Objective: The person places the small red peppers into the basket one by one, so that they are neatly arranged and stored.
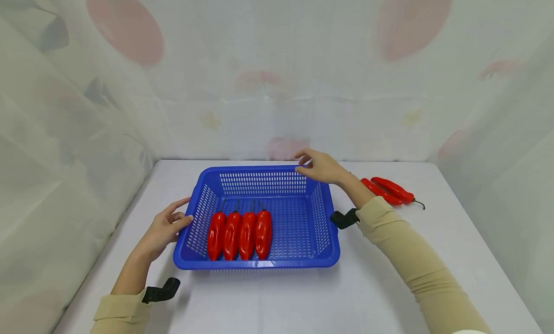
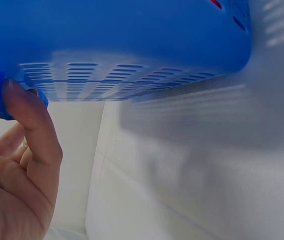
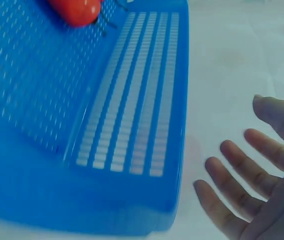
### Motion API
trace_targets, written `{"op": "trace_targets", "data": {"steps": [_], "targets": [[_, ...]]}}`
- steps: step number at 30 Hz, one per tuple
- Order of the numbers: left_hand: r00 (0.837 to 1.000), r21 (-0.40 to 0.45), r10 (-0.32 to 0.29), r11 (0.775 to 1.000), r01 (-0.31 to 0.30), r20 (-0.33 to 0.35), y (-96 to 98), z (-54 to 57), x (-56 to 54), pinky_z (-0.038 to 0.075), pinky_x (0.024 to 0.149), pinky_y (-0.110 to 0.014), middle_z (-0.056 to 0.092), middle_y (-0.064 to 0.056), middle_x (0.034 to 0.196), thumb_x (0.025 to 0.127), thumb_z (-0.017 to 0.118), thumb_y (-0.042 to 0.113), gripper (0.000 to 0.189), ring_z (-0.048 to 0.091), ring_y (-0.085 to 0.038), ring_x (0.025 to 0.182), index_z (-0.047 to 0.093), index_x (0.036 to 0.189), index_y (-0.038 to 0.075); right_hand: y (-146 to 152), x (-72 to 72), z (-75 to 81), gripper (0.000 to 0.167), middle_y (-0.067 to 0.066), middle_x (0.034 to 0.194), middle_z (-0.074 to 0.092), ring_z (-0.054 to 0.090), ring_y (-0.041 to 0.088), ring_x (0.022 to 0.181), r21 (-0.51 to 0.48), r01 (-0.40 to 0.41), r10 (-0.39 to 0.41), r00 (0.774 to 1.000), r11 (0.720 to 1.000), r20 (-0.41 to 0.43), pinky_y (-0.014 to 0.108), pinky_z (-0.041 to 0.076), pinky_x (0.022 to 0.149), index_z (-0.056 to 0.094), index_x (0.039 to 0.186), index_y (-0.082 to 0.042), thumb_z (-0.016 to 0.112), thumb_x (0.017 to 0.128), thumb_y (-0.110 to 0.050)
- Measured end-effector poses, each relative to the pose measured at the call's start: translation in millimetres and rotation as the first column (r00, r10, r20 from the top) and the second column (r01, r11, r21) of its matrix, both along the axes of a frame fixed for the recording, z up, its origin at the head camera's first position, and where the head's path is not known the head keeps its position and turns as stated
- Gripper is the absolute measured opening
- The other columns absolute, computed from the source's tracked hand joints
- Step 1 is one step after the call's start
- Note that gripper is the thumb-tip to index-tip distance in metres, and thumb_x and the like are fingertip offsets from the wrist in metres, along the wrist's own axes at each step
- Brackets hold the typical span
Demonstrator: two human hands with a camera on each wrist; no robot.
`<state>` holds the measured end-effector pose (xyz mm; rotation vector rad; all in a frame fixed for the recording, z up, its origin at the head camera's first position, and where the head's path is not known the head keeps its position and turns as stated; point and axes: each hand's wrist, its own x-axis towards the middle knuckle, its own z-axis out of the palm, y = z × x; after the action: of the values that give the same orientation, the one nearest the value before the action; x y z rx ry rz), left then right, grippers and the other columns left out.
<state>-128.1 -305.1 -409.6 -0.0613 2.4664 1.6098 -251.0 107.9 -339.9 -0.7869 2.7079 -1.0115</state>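
A blue plastic basket (image 1: pixel 281 263) with slotted walls stands on the white table. Inside it, toward the left, several red chili peppers (image 1: pixel 247 235) lie side by side, their stems pointing to the back wall. My left hand (image 1: pixel 162 228) grips the basket's left rim; the left wrist view shows a bent finger (image 2: pixel 37 120) right at the rim's edge. Over the back right corner of the basket hovers my right hand (image 1: pixel 320 166), holding nothing. In the right wrist view its fingers (image 3: pixel 236 187) are spread loosely, apart from the basket's rim.
Right of the basket, two more red peppers (image 1: pixel 391 189) lie on the table (image 1: pixel 450 257), partly behind the right forearm. A pale patterned curtain (image 1: pixel 268 108) hangs behind the table and along both sides. Black wrist mounts (image 1: pixel 161 290) stick out from both sleeves.
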Motion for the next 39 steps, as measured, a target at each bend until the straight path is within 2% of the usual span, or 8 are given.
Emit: {"op": "trace_targets", "data": {"steps": [6, 11, 16, 22, 28, 33, 39], "targets": [[1.000, -0.004, 0.008, 1.000, -0.008, 0.011, -1.8, -1.0, -1.9, 0.057, 0.067, -0.038, 0.054, -0.016, 0.095, 0.092, 0.055, 0.025, 0.066, 0.064, -0.019, 0.076, 0.020, 0.147, 0.015, 23.7, -10.8, -4.9, 0.046, 0.017, 0.125, 0.053, 0.051, 0.034, 0.114, -0.050, 0.083, -0.085, 0.996, 0.995, -0.027, 0.048, 0.043, 0.095, 0.045, 0.130, -0.008, 0.057, 0.090, -0.025], [1.000, 0.004, 0.006, 1.000, -0.006, 0.014, -2.8, -1.4, -1.9, 0.057, 0.068, -0.038, 0.054, -0.015, 0.094, 0.093, 0.055, 0.024, 0.066, 0.063, -0.018, 0.076, 0.019, 0.147, 0.014, 41.7, -14.9, -7.2, 0.048, 0.012, 0.129, 0.051, 0.048, 0.030, 0.119, -0.077, 0.177, -0.180, 0.983, 0.981, -0.036, 0.048, 0.042, 0.097, 0.044, 0.132, -0.011, 0.058, 0.090, -0.026], [1.000, 0.009, 0.007, 1.000, -0.007, 0.015, -3.0, -1.6, -1.8, 0.057, 0.068, -0.038, 0.053, -0.017, 0.095, 0.093, 0.055, 0.024, 0.066, 0.063, -0.018, 0.075, 0.019, 0.147, 0.013, 59.5, -20.5, -14.0, 0.048, 0.013, 0.131, 0.050, 0.047, 0.032, 0.120, -0.081, 0.235, -0.240, 0.969, 0.969, -0.059, 0.048, 0.041, 0.098, 0.045, 0.132, -0.009, 0.059, 0.089, -0.025], [1.000, 0.013, 0.003, 1.000, -0.003, 0.011, -2.3, -0.1, -0.7, 0.057, 0.067, -0.038, 0.053, -0.016, 0.095, 0.093, 0.055, 0.024, 0.066, 0.063, -0.017, 0.075, 0.019, 0.147, 0.014, 79.3, -24.4, -26.5, 0.050, 0.016, 0.132, 0.048, 0.046, 0.034, 0.120, -0.044, 0.255, -0.258, 0.963, 0.966, -0.078, 0.051, 0.040, 0.098, 0.042, 0.134, -0.007, 0.057, 0.090, -0.026], [1.000, -0.001, 0.002, 1.000, -0.002, -0.002, -0.7, 2.5, 0.9, 0.057, 0.067, -0.037, 0.053, -0.018, 0.096, 0.092, 0.056, 0.025, 0.066, 0.064, -0.018, 0.075, 0.021, 0.147, 0.014, 97.3, -21.4, -36.9, 0.052, 0.018, 0.134, 0.045, 0.044, 0.036, 0.121, -0.036, 0.256, -0.258, 0.964, 0.966, -0.070, 0.052, 0.037, 0.100, 0.041, 0.135, -0.004, 0.056, 0.090, -0.026], [1.000, -0.001, -0.001, 1.000, 0.001, -0.004, -1.1, 2.3, 0.9, 0.057, 0.067, -0.037, 0.053, -0.019, 0.096, 0.092, 0.056, 0.025, 0.065, 0.063, -0.018, 0.075, 0.021, 0.147, 0.015, 113.5, -19.3, -50.0, 0.054, 0.017, 0.135, 0.045, 0.044, 0.036, 0.122, -0.027, 0.294, -0.295, 0.952, 0.955, -0.081, 0.053, 0.037, 0.099, 0.041, 0.136, -0.006, 0.056, 0.090, -0.029], [1.000, -0.003, -0.001, 1.000, 0.001, -0.004, -1.4, 1.5, 0.1, 0.057, 0.067, -0.037, 0.053, -0.018, 0.095, 0.093, 0.055, 0.025, 0.065, 0.064, -0.018, 0.075, 0.021, 0.147, 0.015, 136.9, -14.3, -65.8, 0.056, 0.016, 0.138, 0.042, 0.041, 0.036, 0.124, -0.035, 0.353, -0.353, 0.935, 0.935, -0.013, 0.058, 0.035, 0.099, 0.036, 0.139, -0.011, 0.054, 0.091, -0.035]]}}
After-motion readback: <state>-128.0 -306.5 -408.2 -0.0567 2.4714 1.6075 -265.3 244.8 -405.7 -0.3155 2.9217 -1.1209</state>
